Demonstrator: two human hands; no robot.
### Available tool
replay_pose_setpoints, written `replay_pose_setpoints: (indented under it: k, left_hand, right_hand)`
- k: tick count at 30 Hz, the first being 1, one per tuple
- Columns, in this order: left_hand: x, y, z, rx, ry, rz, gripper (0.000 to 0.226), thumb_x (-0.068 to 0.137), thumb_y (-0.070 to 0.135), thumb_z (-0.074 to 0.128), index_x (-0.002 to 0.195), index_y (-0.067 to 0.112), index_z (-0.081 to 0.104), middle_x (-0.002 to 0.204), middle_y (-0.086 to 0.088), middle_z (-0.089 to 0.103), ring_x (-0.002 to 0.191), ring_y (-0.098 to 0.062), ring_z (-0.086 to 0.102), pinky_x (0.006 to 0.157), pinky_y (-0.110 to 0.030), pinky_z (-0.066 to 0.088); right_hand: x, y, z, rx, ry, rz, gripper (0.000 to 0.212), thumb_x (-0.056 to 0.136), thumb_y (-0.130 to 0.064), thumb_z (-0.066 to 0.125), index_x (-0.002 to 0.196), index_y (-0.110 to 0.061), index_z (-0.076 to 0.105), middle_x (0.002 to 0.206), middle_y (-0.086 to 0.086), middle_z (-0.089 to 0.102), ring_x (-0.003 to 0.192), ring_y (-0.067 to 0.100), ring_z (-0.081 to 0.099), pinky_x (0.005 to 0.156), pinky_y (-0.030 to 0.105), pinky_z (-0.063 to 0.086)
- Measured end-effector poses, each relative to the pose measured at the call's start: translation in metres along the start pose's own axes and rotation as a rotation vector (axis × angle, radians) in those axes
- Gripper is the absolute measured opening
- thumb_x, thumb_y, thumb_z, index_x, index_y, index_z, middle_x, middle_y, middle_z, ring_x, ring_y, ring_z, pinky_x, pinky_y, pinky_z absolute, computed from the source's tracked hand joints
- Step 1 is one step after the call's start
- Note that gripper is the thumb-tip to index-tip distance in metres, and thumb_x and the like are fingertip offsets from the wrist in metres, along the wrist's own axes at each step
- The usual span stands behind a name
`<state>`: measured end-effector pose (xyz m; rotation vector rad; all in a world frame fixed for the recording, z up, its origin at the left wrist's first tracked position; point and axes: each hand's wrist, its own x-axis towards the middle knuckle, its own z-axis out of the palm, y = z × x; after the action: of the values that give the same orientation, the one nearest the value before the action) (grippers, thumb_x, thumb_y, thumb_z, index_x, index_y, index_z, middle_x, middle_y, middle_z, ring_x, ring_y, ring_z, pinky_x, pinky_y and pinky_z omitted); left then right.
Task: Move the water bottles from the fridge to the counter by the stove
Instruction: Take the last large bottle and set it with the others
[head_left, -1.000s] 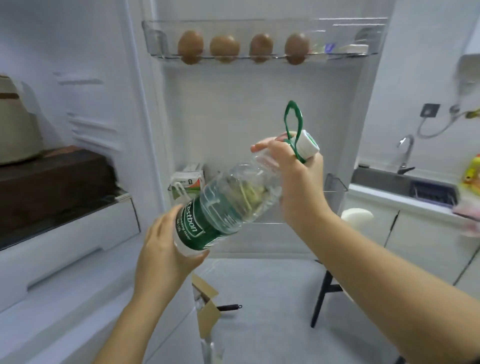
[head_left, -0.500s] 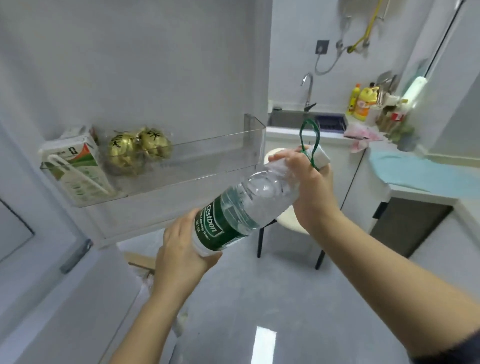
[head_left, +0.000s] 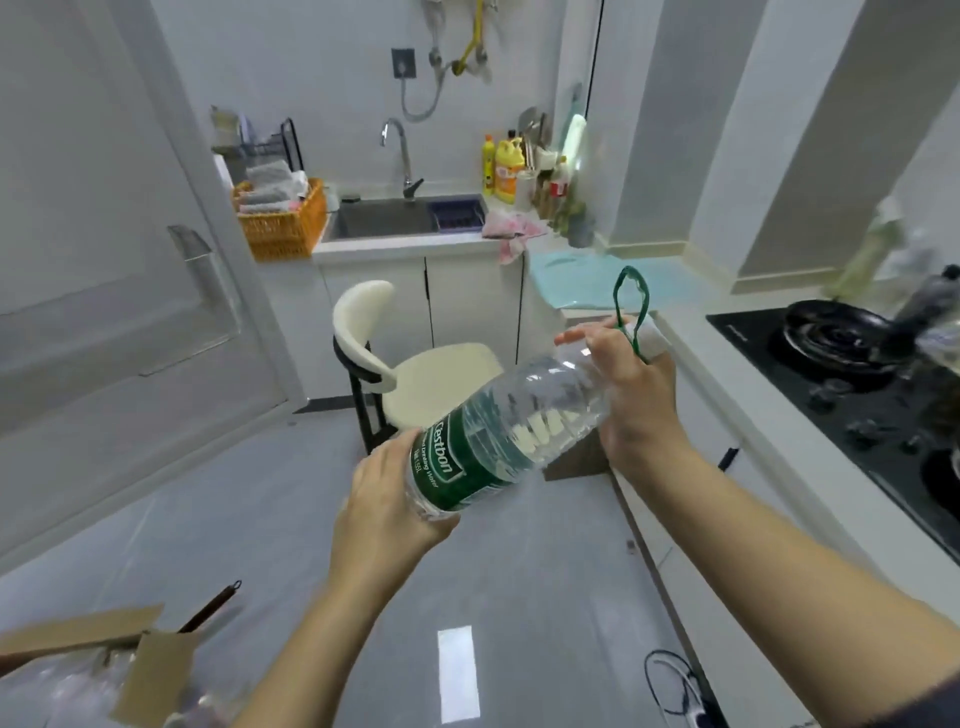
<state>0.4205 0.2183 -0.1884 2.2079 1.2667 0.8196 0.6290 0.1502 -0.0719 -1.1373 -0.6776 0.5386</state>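
A large clear water bottle (head_left: 511, 431) with a green label, white cap and green carry loop lies tilted in the air over the floor, cap end up and to the right. My left hand (head_left: 387, 506) cups its base from below. My right hand (head_left: 631, 387) grips its neck just under the cap. The black stove (head_left: 852, 395) sits in the white counter (head_left: 691, 332) on the right, a pan on its far burner. The fridge door (head_left: 104, 260) stands at the left; the fridge's inside is out of view.
A white chair (head_left: 415, 364) stands ahead on the grey floor. Behind it are the sink (head_left: 387, 218), an orange basket (head_left: 283, 223) and detergent bottles (head_left: 506, 166). A teal cloth (head_left: 597, 280) covers the corner counter. A cardboard box (head_left: 104, 660) lies at bottom left, cables at bottom right.
The view has swung right, away from the fridge door shelves toward the sink and stove. Both hands keep their hold on the bottle, which has come closer to the stove counter.
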Motion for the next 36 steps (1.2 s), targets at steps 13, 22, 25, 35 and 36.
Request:
replay_pose_setpoints:
  k: [13, 22, 25, 35, 36]
  left_hand:
    - [0.016, 0.145, 0.153, -0.129, -0.169, 0.174, 0.092, 0.059, 0.04, 0.084, 0.138, 0.04, 0.036, 0.13, 0.019, 0.048, 0.122, -0.008, 0.041, 0.091, -0.045, 0.051]
    - [0.061, 0.218, 0.25, -0.218, -0.356, 0.34, 0.094, 0.059, 0.037, 0.085, 0.139, 0.04, 0.036, 0.132, 0.018, 0.046, 0.123, -0.006, 0.039, 0.098, -0.043, 0.047]
    - [0.079, 0.245, 0.289, -0.25, -0.442, 0.392, 0.094, 0.06, 0.037, 0.084, 0.14, 0.038, 0.036, 0.131, 0.016, 0.045, 0.123, -0.009, 0.04, 0.098, -0.045, 0.046]
    - [0.082, 0.327, 0.408, -0.365, -0.768, 0.569, 0.092, 0.057, 0.038, 0.085, 0.136, 0.036, 0.038, 0.125, 0.018, 0.046, 0.117, -0.004, 0.042, 0.096, -0.026, 0.041]
    - [0.078, 0.336, 0.416, -0.379, -0.792, 0.584, 0.091, 0.057, 0.038, 0.085, 0.135, 0.037, 0.039, 0.123, 0.019, 0.046, 0.116, -0.004, 0.041, 0.094, -0.023, 0.039]
  right_hand:
    - [0.039, -0.048, -0.194, -0.042, 0.267, -0.05, 0.035, 0.084, 0.001, 0.062, 0.056, -0.019, 0.069, 0.07, 0.004, 0.065, 0.068, 0.015, 0.064, 0.067, 0.035, 0.054]
    - [0.073, -0.06, -0.291, -0.093, 0.531, -0.095, 0.006, 0.072, -0.012, 0.065, 0.069, -0.008, 0.067, 0.079, 0.015, 0.066, 0.069, 0.015, 0.065, 0.061, 0.027, 0.055]
    - [0.089, -0.064, -0.325, -0.14, 0.638, -0.121, 0.012, 0.079, -0.006, 0.065, 0.067, -0.009, 0.068, 0.077, 0.01, 0.066, 0.067, 0.01, 0.065, 0.06, 0.024, 0.053]
    - [0.089, -0.066, -0.435, -0.223, 1.012, -0.059, 0.007, 0.074, -0.01, 0.071, 0.068, -0.013, 0.072, 0.072, 0.003, 0.069, 0.076, 0.023, 0.065, 0.075, 0.039, 0.054]
    - [0.086, -0.069, -0.444, -0.229, 1.034, -0.056, 0.013, 0.075, -0.009, 0.071, 0.064, -0.016, 0.072, 0.071, 0.003, 0.068, 0.075, 0.023, 0.064, 0.074, 0.039, 0.053]
